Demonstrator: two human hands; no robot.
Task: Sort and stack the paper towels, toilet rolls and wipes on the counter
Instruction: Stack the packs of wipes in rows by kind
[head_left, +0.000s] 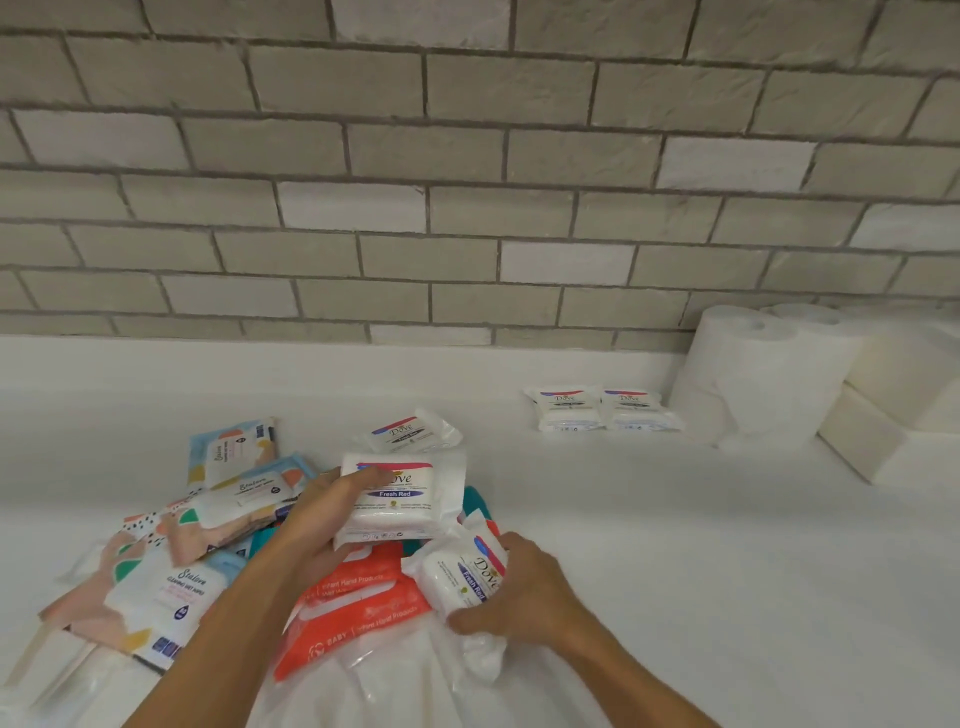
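My left hand (317, 512) grips a white Dove wipes pack (410, 499) above a heap of packs on the white counter (649, 519). My right hand (514, 592) holds a second Dove wipes pack (465, 569) at the heap's right side. A third Dove pack (413, 434) lies just behind them. Orange baby wipes packs (353, 608) lie under both hands. Patterned Stalove wipes packs (208, 499) are piled on the left. Two Dove packs (605, 410) sit side by side at the back right, next to the paper towel rolls (753, 369).
A grey brick wall (467, 182) rises behind the counter. White paper packs (872, 436) are stacked at the far right beside the rolls. A clear plastic wrapper (410, 680) lies at the front edge. A teal pack (475, 499) peeks out under the Dove pack.
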